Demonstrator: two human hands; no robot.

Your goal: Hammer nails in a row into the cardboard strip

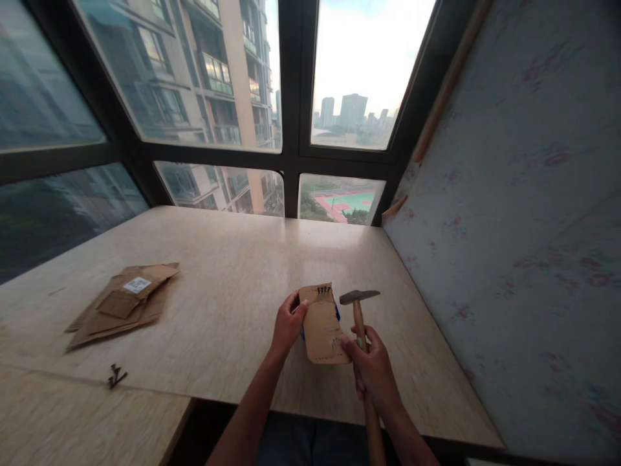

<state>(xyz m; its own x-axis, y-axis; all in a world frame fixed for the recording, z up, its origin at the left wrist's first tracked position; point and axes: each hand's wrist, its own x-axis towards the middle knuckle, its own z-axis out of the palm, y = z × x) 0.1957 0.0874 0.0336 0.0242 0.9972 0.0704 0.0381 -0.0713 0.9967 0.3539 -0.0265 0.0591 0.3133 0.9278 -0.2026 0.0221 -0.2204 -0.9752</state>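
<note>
My left hand [288,323] pinches the left edge of a small brown cardboard piece [321,323], held upright over the marble table [233,272]. A few dark nails stick out of the top of the cardboard, and something blue shows behind it. My right hand [372,372] is wrapped round the wooden handle of a hammer [359,304], whose metal head stands just to the right of the cardboard's top. One right finger touches the cardboard's lower right corner.
A flattened pile of brown cardboard with a white label [123,301] lies at the table's left. A few loose dark nails [115,375] lie near the front left edge. A patterned wall panel [524,226] closes off the right side; windows [233,84] stand behind the table.
</note>
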